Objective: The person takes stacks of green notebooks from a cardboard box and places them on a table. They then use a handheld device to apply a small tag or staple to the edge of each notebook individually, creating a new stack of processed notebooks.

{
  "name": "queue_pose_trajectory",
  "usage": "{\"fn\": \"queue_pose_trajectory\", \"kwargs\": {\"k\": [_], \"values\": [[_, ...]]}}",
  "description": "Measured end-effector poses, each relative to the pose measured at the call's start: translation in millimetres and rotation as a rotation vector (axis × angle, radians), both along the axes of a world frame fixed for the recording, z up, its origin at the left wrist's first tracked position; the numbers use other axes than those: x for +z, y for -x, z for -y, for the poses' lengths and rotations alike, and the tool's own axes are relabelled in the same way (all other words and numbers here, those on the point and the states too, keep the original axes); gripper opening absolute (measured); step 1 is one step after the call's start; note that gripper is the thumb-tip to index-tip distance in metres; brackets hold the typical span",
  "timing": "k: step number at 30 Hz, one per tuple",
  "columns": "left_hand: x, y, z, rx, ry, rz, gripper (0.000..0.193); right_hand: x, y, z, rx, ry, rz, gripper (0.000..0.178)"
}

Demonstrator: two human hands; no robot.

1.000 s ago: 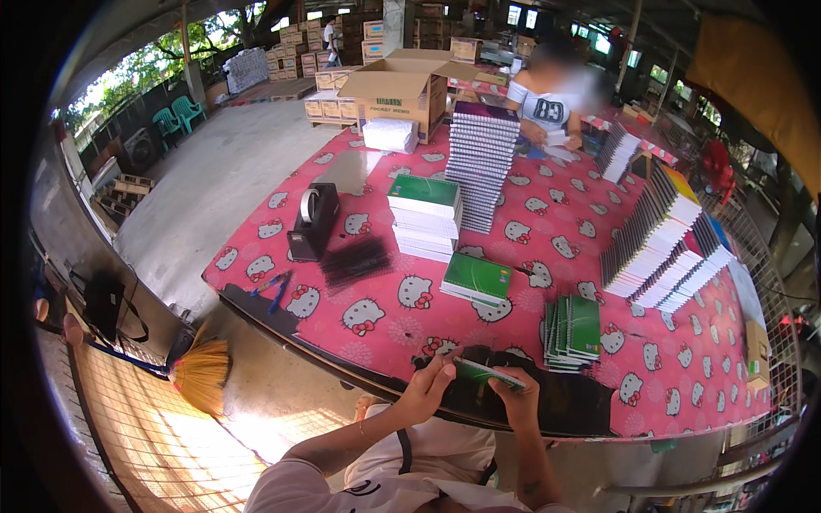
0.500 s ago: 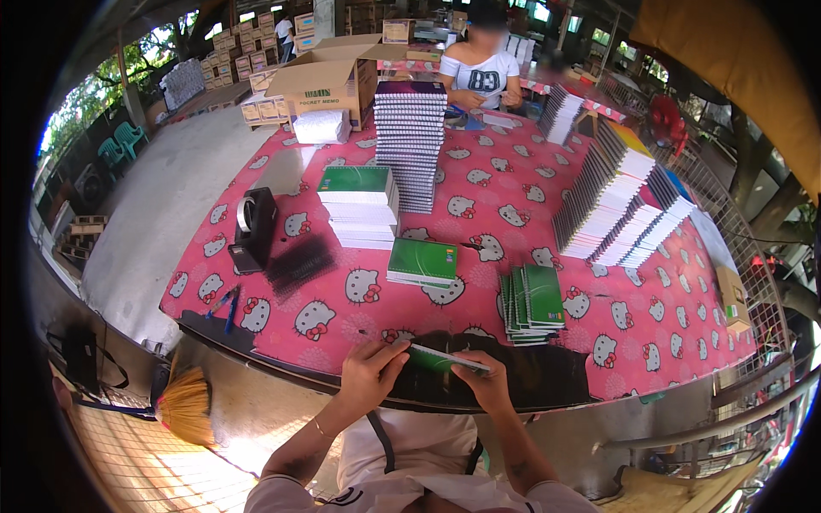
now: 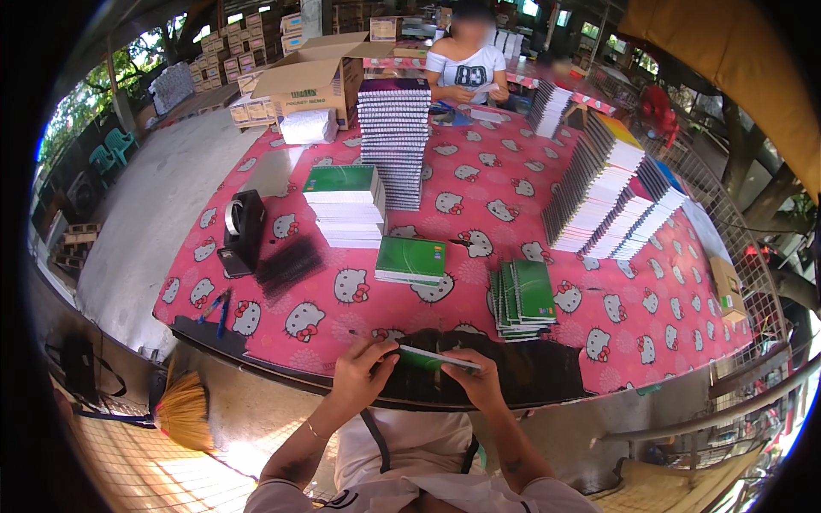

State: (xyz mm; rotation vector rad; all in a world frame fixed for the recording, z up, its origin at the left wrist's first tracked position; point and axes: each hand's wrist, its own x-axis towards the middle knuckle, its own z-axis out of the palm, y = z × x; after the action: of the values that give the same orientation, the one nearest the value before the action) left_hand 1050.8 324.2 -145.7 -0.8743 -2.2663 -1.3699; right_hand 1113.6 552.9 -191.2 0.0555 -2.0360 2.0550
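Both hands hold a green-covered notebook (image 3: pixel 417 359) at the table's near edge, tilted with its white page edge up. My left hand (image 3: pixel 363 374) grips its left end, and my right hand (image 3: pixel 476 380) pinches its right end. Just beyond lies a small pile of green notebooks (image 3: pixel 411 259). To the right is a pile of green spiral-bound notebooks (image 3: pixel 523 295), slightly fanned. A taller block of green-topped notebooks (image 3: pixel 344 201) stands farther left, beside a black heap of wire spirals (image 3: pixel 289 265).
A black tape dispenser (image 3: pixel 243 231) and blue-handled pliers (image 3: pixel 222 315) lie on the left of the pink table (image 3: pixel 342 329). Tall notebook stacks (image 3: pixel 395 145) stand behind, others (image 3: pixel 594 188) at right. Beyond are an open carton (image 3: pixel 316 85) and a co-worker (image 3: pixel 469 68).
The whole view has shifted a little, so the things on the table sit slightly farther left. My hands keep their hold on the notebook. The co-worker's hands now hold up a pale sheet.
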Motion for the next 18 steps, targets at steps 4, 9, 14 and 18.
{"fn": "queue_pose_trajectory", "kwargs": {"k": [4,9,14,18], "values": [[9.7,-3.5,-0.3,-0.045,-0.017,0.085,0.02,-4.0,0.0,-0.3,-0.004,0.002,0.012,0.021],[8.7,-4.3,1.1,-0.067,-0.05,0.084,0.018,-0.4,0.8,2.8,-0.004,0.032,-0.008,0.021],[5.1,-5.9,-1.5,0.03,0.031,0.089,0.016,-1.3,-1.0,0.1,0.007,0.022,0.019,0.019],[5.2,-2.8,-0.5,0.016,-0.024,0.103,0.016,-2.4,-1.2,1.1,0.012,0.032,0.008,0.019]]}}
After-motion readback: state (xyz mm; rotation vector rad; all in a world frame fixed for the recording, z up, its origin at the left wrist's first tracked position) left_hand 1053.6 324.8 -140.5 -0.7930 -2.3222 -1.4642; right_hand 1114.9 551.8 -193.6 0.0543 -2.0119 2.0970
